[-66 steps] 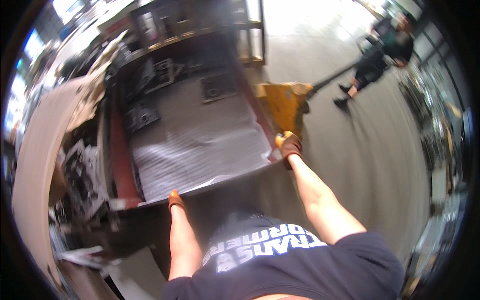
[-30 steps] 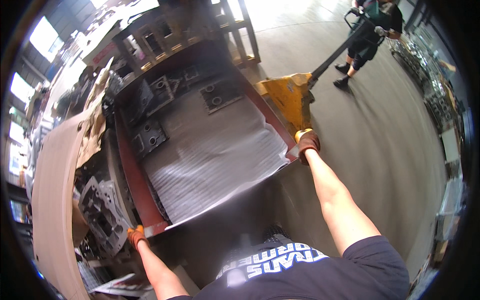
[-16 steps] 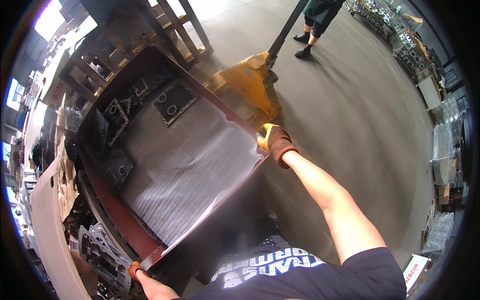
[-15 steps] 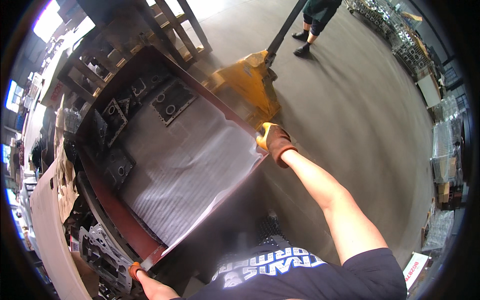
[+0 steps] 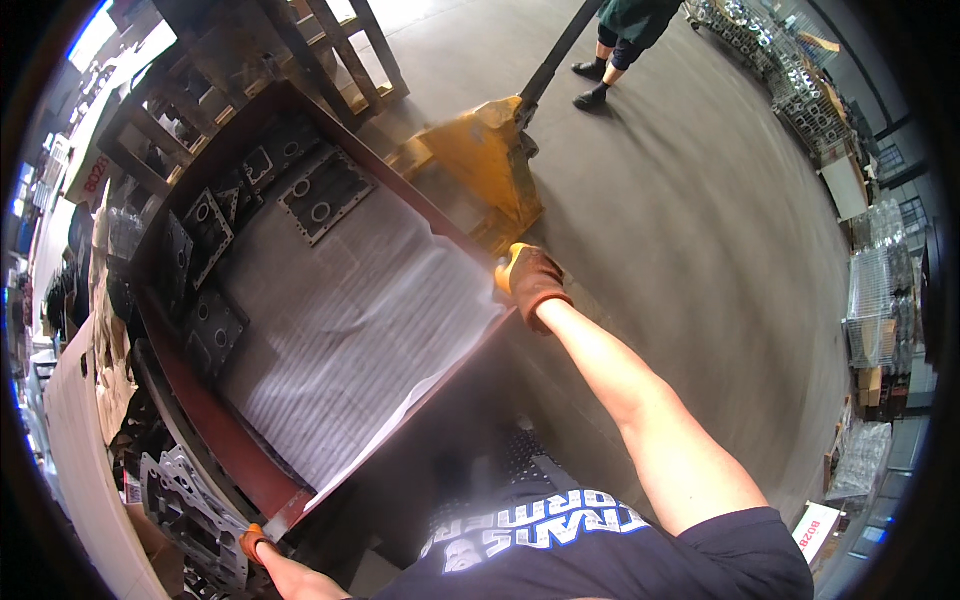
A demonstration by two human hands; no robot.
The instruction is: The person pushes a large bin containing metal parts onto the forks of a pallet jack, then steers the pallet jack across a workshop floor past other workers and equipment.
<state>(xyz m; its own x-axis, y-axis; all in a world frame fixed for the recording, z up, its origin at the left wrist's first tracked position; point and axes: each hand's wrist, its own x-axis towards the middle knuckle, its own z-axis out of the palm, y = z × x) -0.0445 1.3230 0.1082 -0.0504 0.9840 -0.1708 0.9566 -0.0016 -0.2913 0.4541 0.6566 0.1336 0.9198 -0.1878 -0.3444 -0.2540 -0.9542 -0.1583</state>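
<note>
A dark red metal bin (image 5: 262, 480) stands tilted across the view in front of me, lined with a translucent whitish sheet (image 5: 350, 330). Several dark metal plates with round holes, among them a square one (image 5: 327, 196), lie at its far and left sides. My right hand (image 5: 528, 275), in a brown and yellow glove, is closed over the rim at the bin's right corner. At the near left corner, my left hand (image 5: 254, 543) in a similar glove grips the rim; its fingertips are partly hidden. Cut metal sheets (image 5: 190, 515) stand close beside that hand.
Beyond the right rim stands a yellow pallet jack (image 5: 480, 165) with a dark handle, and a person (image 5: 625, 45) is near it. A wooden frame (image 5: 350, 60) rises behind the bin. Stacked metal parts (image 5: 800, 90) and wire crates (image 5: 878, 285) line the far right.
The whole scene has shifted slightly left in the view. Both hands keep their hold on the bin's corners.
</note>
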